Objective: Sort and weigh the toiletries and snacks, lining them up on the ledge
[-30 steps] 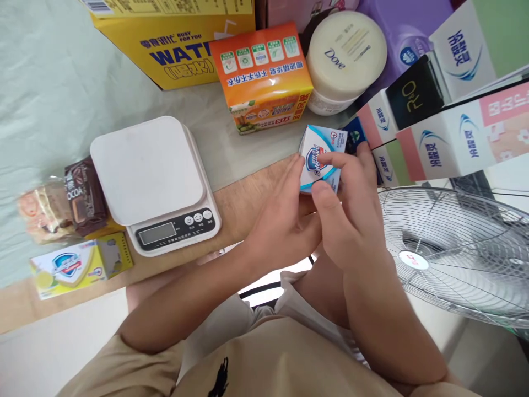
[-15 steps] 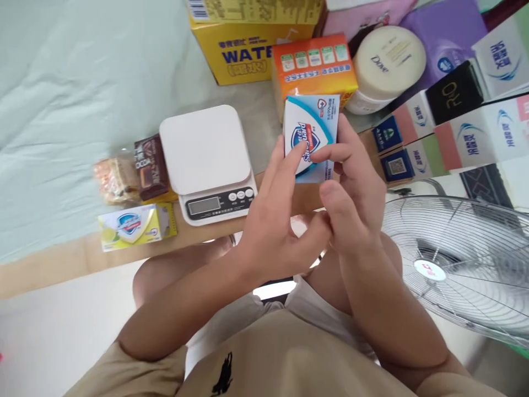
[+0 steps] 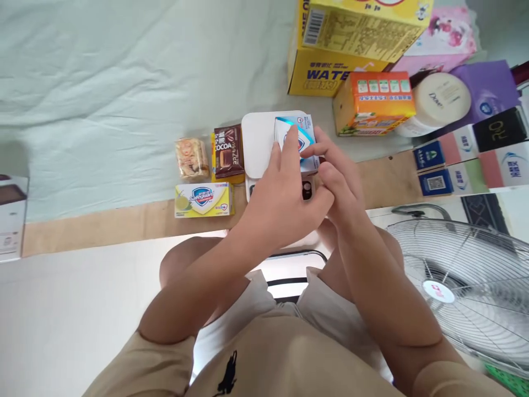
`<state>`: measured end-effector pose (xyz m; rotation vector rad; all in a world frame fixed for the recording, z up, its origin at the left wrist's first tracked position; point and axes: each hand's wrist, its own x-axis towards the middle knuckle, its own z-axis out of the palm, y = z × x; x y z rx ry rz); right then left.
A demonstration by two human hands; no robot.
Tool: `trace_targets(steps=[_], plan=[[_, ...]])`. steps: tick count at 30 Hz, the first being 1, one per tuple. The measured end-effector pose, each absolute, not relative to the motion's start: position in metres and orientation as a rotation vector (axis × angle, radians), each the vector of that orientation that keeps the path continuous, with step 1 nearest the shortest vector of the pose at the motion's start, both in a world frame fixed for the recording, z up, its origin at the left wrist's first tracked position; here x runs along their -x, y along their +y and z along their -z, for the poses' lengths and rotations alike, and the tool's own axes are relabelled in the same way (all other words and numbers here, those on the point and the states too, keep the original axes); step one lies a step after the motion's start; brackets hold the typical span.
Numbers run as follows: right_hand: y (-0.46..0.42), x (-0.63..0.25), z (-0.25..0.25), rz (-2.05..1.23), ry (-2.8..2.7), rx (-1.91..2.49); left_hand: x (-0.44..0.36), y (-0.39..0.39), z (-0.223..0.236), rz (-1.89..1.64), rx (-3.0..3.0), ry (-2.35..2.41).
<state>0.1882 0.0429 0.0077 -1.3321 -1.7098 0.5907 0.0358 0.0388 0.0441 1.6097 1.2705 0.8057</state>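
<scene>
A white and blue Safeguard soap box (image 3: 306,131) is held up in front of the kitchen scale (image 3: 256,143), hiding the right side of its platform. My left hand (image 3: 281,193) grips the box's left side, with a finger laid over its front. Around the right edge and lower corner curl the fingers of my right hand (image 3: 341,179). Both thumbs meet below the box. The scale's display is mostly covered by my left hand. Left of the scale lie a brown cocoa snack packet (image 3: 227,151), a clear-wrapped snack (image 3: 191,159) and a yellow Safeguard soap box (image 3: 202,200).
Toward the back right stand yellow drink cartons (image 3: 322,71), an orange box (image 3: 380,102), a Dove jar (image 3: 444,99) and a purple pack (image 3: 487,88). Several small boxes (image 3: 432,154) line the right. A wire-caged fan (image 3: 438,292) is beside my right arm. A white box (image 3: 12,220) sits far left.
My view has turned to the right-hand things less, so the table items appear farther right. The soap box in both hands now overlaps the scale instead of the area beside it.
</scene>
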Motion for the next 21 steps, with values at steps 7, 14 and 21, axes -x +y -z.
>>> trace_targets(steps=[7,14,21], plan=[[0.067,-0.188,-0.032,-0.606,-1.527,1.288,0.008,0.064,-0.05,-0.976,-1.693,1.211],[0.095,-0.167,-0.075,-0.578,-1.512,1.301,0.017,0.075,-0.075,-0.694,-1.738,1.476],[0.11,-0.171,-0.034,-0.639,-1.226,1.281,0.005,0.078,-0.071,-0.415,-1.856,1.358]])
